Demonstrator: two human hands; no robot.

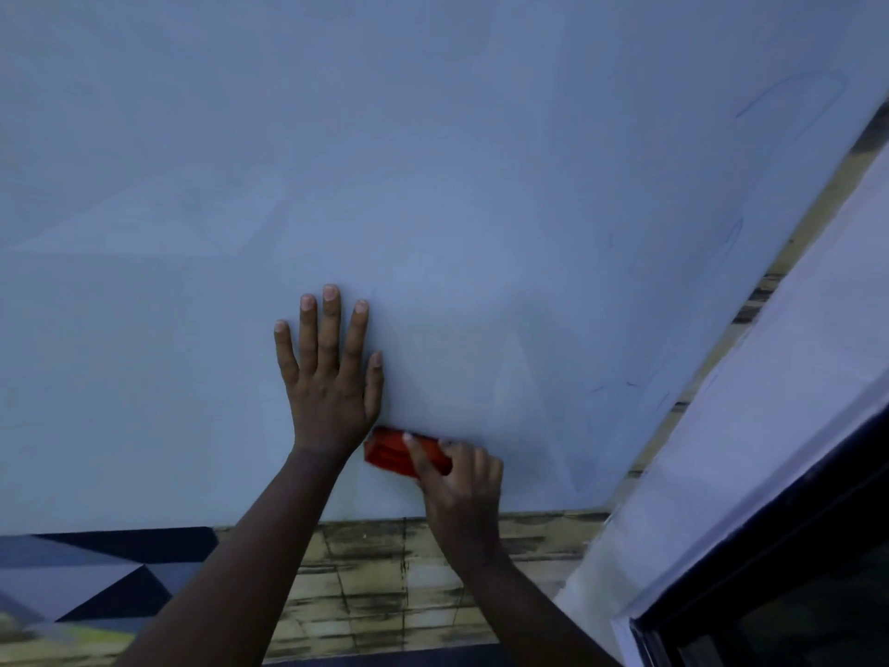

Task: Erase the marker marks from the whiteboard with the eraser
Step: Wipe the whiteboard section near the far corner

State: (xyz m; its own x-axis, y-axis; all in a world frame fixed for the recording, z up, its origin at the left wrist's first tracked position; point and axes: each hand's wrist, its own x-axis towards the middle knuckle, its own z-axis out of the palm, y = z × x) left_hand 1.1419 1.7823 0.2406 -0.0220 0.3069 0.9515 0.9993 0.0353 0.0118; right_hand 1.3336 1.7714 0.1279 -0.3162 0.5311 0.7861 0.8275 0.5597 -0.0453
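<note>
From the head camera, the whiteboard (433, 185) fills most of the view, a pale blue-grey sheet lying flat, its near edge running across the lower part of the picture and its right edge slanting up toward the top right corner. The left hand (329, 377) lies palm-down on the board with fingers straight and slightly spread, thumb pointing up along the inner side — it presses flat and grips nothing. Just beside its wrist, to the right, the red eraser (401, 450) sits against the board near the near edge. The right hand (457, 483) grips it from the right end, thumb stretched over the top face and the other fingers curled round the far side, so part of the eraser is hidden under the hand. Faint blue marker marks (789, 96) show on the right part of the board: a curved outline near the top right, a thin loop lower down by the right edge, and a few short strokes below that — all well apart from the eraser. Under the board lies a yellowish wood-patterned surface (385, 580); a dark geometric patterned cloth (96, 570) shows at lower left. At right stands a white wall (769, 426) with a dark frame (769, 570) at its foot.
</note>
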